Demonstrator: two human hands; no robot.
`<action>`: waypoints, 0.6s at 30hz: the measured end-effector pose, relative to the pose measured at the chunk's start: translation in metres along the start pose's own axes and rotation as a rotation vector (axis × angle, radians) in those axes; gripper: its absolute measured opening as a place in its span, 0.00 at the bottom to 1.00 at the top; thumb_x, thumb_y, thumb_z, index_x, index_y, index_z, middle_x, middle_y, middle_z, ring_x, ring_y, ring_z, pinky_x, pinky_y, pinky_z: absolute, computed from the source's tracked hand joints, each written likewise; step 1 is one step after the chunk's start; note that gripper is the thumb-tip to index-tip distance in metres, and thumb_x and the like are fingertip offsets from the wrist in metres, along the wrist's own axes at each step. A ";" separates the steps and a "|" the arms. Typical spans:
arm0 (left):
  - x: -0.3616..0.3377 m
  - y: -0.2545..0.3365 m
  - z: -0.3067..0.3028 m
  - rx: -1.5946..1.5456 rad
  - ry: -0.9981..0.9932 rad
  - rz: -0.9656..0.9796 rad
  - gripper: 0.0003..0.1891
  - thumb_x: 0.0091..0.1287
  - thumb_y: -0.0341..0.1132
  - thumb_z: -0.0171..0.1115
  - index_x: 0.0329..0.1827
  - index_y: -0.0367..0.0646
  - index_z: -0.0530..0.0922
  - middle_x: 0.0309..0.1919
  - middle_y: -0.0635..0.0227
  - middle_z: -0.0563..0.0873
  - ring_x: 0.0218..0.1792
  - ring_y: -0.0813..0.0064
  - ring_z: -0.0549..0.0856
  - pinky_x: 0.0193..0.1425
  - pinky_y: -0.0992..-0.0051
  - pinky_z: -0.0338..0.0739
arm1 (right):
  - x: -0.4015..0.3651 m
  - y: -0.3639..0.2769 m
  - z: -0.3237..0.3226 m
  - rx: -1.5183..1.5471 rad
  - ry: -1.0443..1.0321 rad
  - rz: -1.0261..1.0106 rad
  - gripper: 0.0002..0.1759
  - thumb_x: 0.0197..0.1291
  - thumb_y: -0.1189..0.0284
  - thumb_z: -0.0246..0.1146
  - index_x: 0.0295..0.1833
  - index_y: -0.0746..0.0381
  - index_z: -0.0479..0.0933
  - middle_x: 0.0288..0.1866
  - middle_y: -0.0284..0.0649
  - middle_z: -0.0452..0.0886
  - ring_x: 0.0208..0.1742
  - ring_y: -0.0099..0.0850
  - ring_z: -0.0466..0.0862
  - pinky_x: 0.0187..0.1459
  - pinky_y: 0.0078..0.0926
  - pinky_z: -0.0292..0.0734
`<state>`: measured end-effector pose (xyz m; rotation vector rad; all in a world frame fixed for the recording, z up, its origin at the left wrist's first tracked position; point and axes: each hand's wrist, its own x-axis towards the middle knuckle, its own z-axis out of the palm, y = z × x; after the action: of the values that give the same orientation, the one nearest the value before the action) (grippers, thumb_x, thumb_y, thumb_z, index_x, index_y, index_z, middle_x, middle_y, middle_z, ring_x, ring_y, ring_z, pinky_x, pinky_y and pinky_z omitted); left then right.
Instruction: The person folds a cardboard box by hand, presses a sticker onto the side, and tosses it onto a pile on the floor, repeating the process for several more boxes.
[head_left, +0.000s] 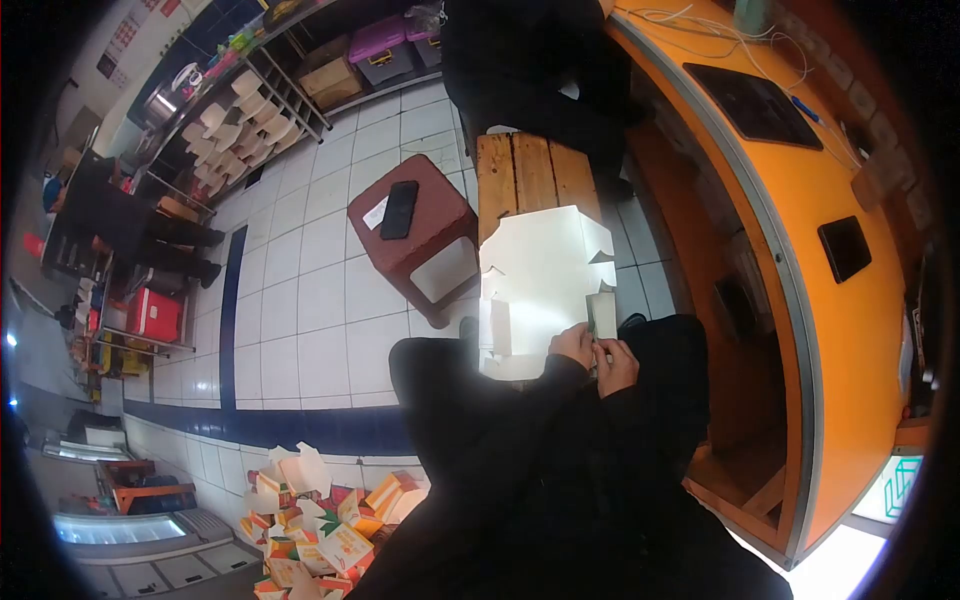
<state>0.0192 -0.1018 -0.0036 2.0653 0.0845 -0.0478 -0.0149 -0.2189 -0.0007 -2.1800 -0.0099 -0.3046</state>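
Observation:
A white cardboard sheet (550, 265) with cut and folded flaps lies across my lap and the near end of a wooden bench (537, 172). At its right edge a flap (579, 316) stands folded up. My left hand (572, 346) pinches the near end of this flap from the left. Close beside it, my right hand (616, 367) holds the same edge, with its fingers bent around the board. Both hands nearly touch. Parts of the fingertips are hidden behind the folded board.
A maroon stool (435, 200) bearing a phone (399, 210) stands ahead left. An orange counter (790, 260) runs along the right. Printed boxes (330, 540) are heaped lower left. One person in dark clothes (540, 80) is beyond the bench, another (120, 215) at the far left.

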 end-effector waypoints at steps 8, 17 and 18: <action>-0.013 -0.008 -0.015 -0.030 -0.127 0.079 0.17 0.66 0.33 0.57 0.58 0.42 0.80 0.43 0.51 0.87 0.42 0.53 0.87 0.50 0.61 0.81 | 0.012 0.010 0.014 0.049 0.020 0.250 0.10 0.66 0.69 0.63 0.45 0.64 0.81 0.36 0.45 0.84 0.34 0.37 0.85 0.36 0.36 0.78; 0.002 -0.062 -0.158 0.135 0.300 -0.107 0.15 0.72 0.37 0.59 0.57 0.40 0.79 0.46 0.60 0.87 0.45 0.69 0.86 0.50 0.70 0.79 | 0.014 0.014 0.008 -0.083 0.183 0.155 0.12 0.69 0.70 0.57 0.49 0.67 0.79 0.40 0.52 0.82 0.43 0.53 0.82 0.45 0.43 0.76; 0.005 -0.081 -0.158 0.141 0.192 -0.196 0.16 0.74 0.39 0.58 0.58 0.39 0.79 0.47 0.61 0.87 0.45 0.70 0.86 0.50 0.71 0.79 | 0.016 0.015 0.008 -0.066 0.210 0.142 0.11 0.69 0.71 0.57 0.48 0.67 0.79 0.41 0.52 0.82 0.43 0.52 0.82 0.44 0.42 0.76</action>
<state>0.0178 0.0763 0.0001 2.1921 0.4125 0.0246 0.0043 -0.2227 -0.0136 -2.1909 0.2746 -0.4563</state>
